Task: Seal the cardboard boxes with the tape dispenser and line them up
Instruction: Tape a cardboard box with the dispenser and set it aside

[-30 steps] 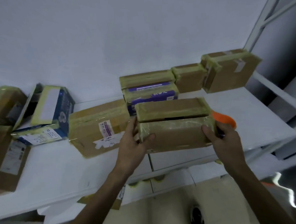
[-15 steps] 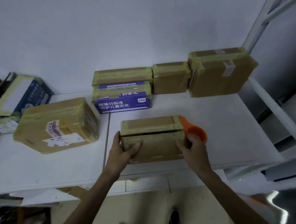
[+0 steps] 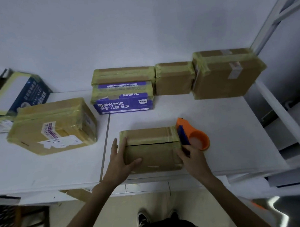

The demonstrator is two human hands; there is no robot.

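the unsealed box (image 3: 151,155) lies on the white counter (image 3: 224,126) right in front of the person, near the front edge. its long axis runs from left to right, and the open seam (image 3: 151,144) runs the same way as a dark slit. the left grip (image 3: 121,160) is at the left end of this box, open, with straight fingers flat on the end and the thumb on the near face. the right grip (image 3: 194,158) is at the right end, and its fingers seem closed around the blue part of the tape dispenser (image 3: 197,140), which touches the right end of the box next to the seam. so i judge that the coming move goes from the dispenser leftward along the seam, toward the left grip that steadies the box. the right grip is the nearer one to the start of the seam.

the count: one tape dispenser and two grips. i count seven boxes surely: the one in work; four at the wall, a flat brown box (image 3: 123,74) on or behind a purple box (image 3: 122,104) (i cannot tell which), a small brown box (image 3: 173,79) and a large brown box (image 3: 227,74); and to the left a labelled brown box (image 3: 50,125) and a blue box (image 3: 23,92). the far left edge is cut off.
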